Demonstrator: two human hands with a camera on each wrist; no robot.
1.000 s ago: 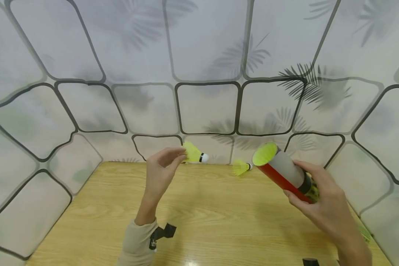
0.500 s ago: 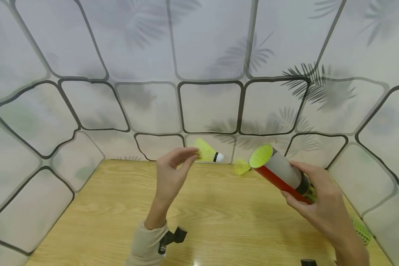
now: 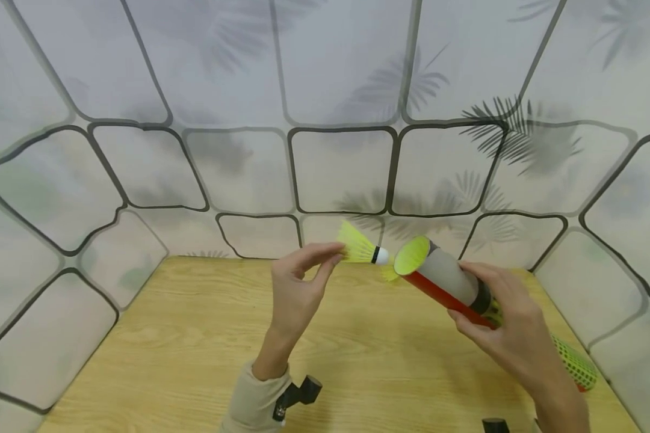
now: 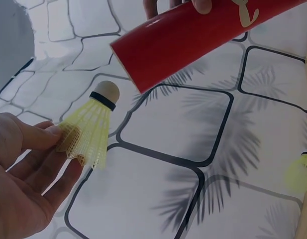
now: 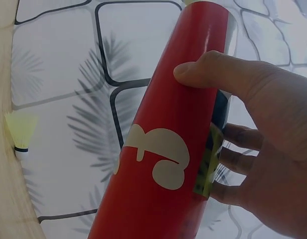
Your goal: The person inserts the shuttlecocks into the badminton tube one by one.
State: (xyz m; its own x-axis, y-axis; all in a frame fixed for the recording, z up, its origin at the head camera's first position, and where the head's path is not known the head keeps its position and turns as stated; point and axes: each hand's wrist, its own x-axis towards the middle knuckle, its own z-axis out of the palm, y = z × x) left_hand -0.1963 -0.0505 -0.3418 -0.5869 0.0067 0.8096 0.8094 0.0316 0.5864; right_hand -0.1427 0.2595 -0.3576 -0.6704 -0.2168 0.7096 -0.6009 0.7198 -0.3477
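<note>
My left hand [image 3: 300, 288] pinches a yellow shuttlecock [image 3: 359, 245] by the skirt's edge, between thumb and fingers. Its white cork, with a black band, points right, close to the open mouth of a shuttlecock tube [image 3: 446, 279]. Around that tube, red and grey on the outside, curl the thumb and fingers of my right hand [image 3: 511, 322]. The tube tilts, mouth up and to the left; its inside looks yellow-green. In the left wrist view the cork [image 4: 107, 91] stands just apart from the tube's rim. The right wrist view shows the thumb across the tube's red side [image 5: 165, 114].
A second shuttlecock [image 5: 21, 132] lies on the wooden table [image 3: 206, 337] near the back wall, partly hidden behind the tube in the head view. By the right edge lies a green dotted cylinder [image 3: 574, 364]. Patterned walls [image 3: 341, 171] border the table at back and sides.
My left hand has moved right with the shuttlecock, bringing its cork close to the tube's mouth. The tube in my right hand has shifted slightly left, covering more of the shuttlecock behind it.
</note>
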